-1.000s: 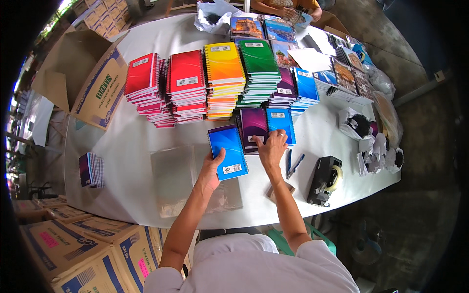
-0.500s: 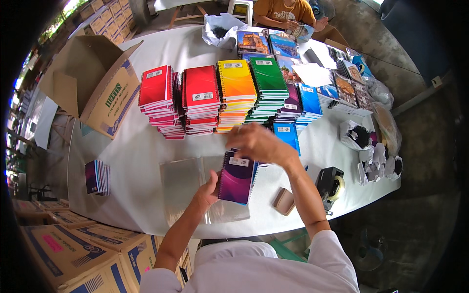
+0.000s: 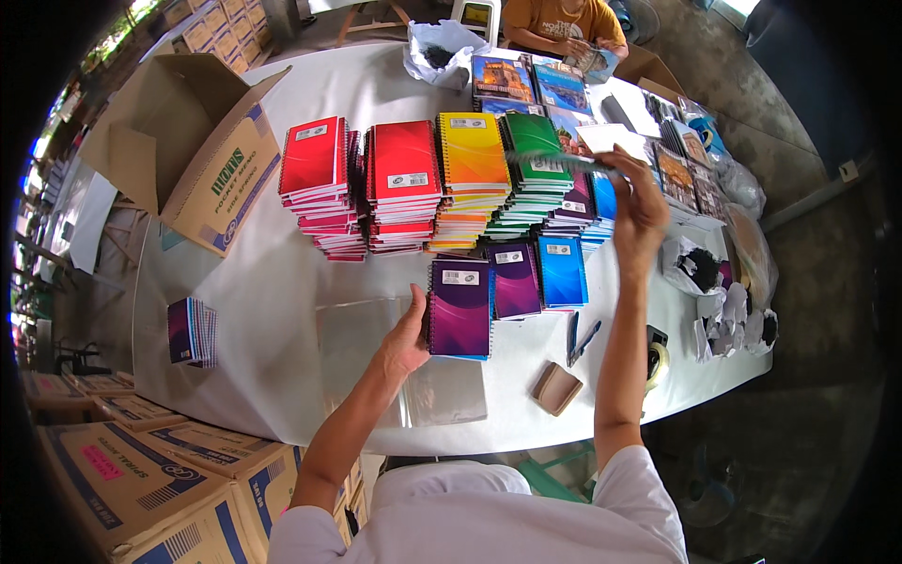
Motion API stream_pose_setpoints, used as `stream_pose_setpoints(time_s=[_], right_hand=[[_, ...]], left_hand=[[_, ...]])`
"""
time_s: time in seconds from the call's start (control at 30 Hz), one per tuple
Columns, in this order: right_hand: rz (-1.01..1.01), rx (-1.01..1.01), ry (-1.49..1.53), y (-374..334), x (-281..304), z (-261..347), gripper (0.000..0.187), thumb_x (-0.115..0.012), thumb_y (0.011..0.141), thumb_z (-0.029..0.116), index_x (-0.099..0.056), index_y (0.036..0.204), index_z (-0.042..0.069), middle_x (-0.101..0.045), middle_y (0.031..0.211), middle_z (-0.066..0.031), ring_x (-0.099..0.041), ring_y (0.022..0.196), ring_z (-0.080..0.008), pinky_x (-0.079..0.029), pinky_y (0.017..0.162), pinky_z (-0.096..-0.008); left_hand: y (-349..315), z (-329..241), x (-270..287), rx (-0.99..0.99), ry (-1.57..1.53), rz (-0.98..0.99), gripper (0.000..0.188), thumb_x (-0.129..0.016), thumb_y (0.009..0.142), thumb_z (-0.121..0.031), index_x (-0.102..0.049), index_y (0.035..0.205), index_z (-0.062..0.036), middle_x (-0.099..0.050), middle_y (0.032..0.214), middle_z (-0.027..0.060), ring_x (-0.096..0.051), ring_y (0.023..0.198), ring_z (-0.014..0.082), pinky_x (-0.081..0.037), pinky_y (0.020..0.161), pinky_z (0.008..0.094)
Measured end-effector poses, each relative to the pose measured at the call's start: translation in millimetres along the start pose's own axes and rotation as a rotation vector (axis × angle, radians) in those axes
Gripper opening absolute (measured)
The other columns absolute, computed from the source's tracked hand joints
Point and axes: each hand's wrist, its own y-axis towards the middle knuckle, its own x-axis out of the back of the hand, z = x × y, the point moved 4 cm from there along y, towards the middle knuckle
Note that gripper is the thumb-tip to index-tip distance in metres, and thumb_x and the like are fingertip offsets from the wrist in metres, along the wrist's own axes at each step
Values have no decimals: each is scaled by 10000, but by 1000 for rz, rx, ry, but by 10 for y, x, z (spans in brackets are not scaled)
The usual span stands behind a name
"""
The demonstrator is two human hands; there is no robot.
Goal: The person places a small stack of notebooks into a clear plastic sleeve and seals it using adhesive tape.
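Notebook stacks point(image 3: 442, 179), pens point(image 3: 581, 338) and tape dispenser point(image 3: 655, 355) crowd the table point(image 3: 272, 291).

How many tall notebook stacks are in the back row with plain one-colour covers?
4, side by side from left: red stack, second red stack, yellow-orange stack, green stack. Right of the green one, lower purple and blue piles are partly hidden behind the right hand.

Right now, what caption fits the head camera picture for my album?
Left hand steadies a purple notebook on the white table while the right hand lifts a green notebook above colourful stacks.
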Motion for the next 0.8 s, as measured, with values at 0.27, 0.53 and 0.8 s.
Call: stream_pose_setpoints(time_s=[0.27, 0.53, 0.8], right_hand=[[857, -132, 521, -402, -962, 125, 245, -588, 769, -76, -689, 985, -17, -678, 1092, -142, -610, 1083, -301, -425, 1008, -437], [286, 227, -543, -325, -1132, -188, 378, -622, 775, -48, -662, 1135, 59, -656, 1168, -104, -597, 1136, -284, -422, 1056, -439], [415, 279, -203, -841, -874, 846, 319, -637, 712, -12, -663, 1028, 21, -666, 1091, -109, -639, 1034, -270, -498, 960, -414]], left_hand=[[-125, 96, 52, 36, -20, 159, 747, -603, 836, -563, -446, 1336, -31, -573, 1250, 126, -571, 1145, 243, -467, 987, 431], [-165, -193, 45, -122, 55, -28, 658, -758, 798, -320, -459, 1305, -27, -593, 1211, 115, -606, 1092, 235, -520, 927, 397], [-116, -266, 153, -95, -145, 124, 818, -495, 849, -680, -441, 1343, -29, -562, 1276, 139, -561, 1172, 260, -489, 962, 440]])
